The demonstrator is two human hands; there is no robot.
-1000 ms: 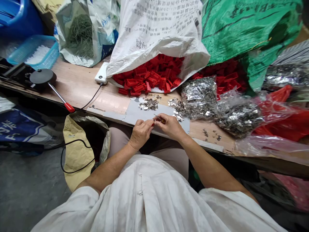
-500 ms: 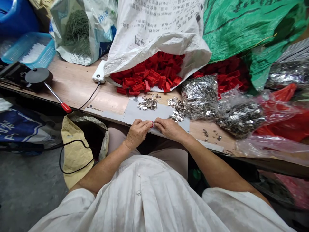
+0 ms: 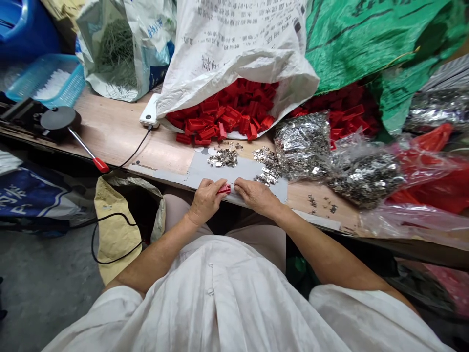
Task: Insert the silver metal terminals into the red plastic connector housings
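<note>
Between the thumb and fingers of my left hand (image 3: 205, 199) is a small red plastic housing (image 3: 224, 188), held at the table's front edge. My right hand (image 3: 256, 195) is pinched just to its right, a small gap apart. A tiny thin dark piece shows at its fingertips, too small to name. Both hands are over the front of a grey sheet (image 3: 205, 171). Small metal pieces (image 3: 224, 157) lie heaped on that sheet, and another heap of metal pieces (image 3: 269, 166) lies behind my right hand.
A white sack (image 3: 242, 34) spills red housings (image 3: 220, 117) at the back. Clear bags of metal parts (image 3: 304, 142) stand to the right. A lever tool with a red handle (image 3: 99, 165) is at the left, near a white power strip (image 3: 149, 111). An open paper sack (image 3: 117, 234) hangs below the edge.
My hands have drawn slightly apart. More of the red housing now shows in my left hand, and my right fingertips have come away from it.
</note>
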